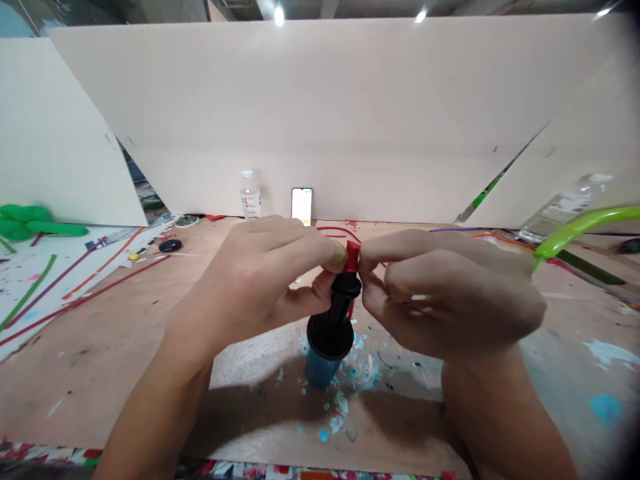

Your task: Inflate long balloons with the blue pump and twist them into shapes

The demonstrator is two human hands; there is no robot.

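Red balloon [353, 257] partly behind fingers [383, 251]

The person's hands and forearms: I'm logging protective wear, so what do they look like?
The left hand and right hand are both bare, with no gloves or rings showing. The left forearm and right forearm show no sleeve, watch or bracelet.
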